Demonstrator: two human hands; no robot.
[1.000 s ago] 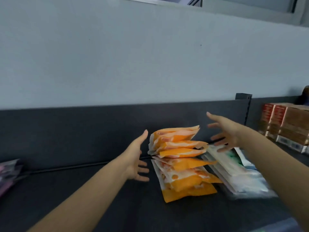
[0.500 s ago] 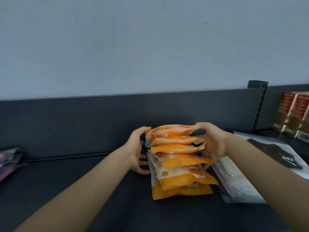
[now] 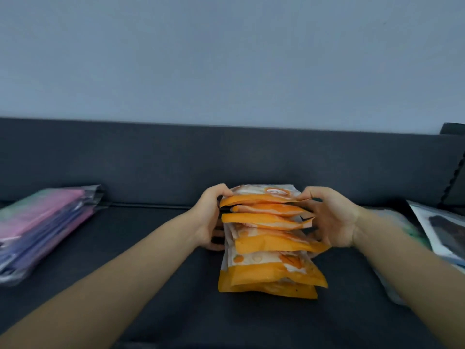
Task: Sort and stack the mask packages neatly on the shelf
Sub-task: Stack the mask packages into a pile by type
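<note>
A stack of several orange and white mask packages [image 3: 270, 243] stands on the dark shelf [image 3: 156, 285] at the centre. My left hand [image 3: 210, 217] presses against the stack's left side, fingers curled over the top package's edge. My right hand [image 3: 332, 217] clasps the right side, thumb on the top package. Both hands squeeze the upper packages between them. The lower packages jut out toward me and lie flat on the shelf.
A pile of pink and purple packages in clear wrap [image 3: 42, 227] lies at the left. Clear and white packages with dark contents [image 3: 445, 233] lie at the right. The shelf's dark back panel [image 3: 226, 159] rises behind the stack, below a pale wall.
Both hands went from open and apart to closed on the sides of the orange stack. The view shifted left, so the pink pile shows more and the red boxes are gone.
</note>
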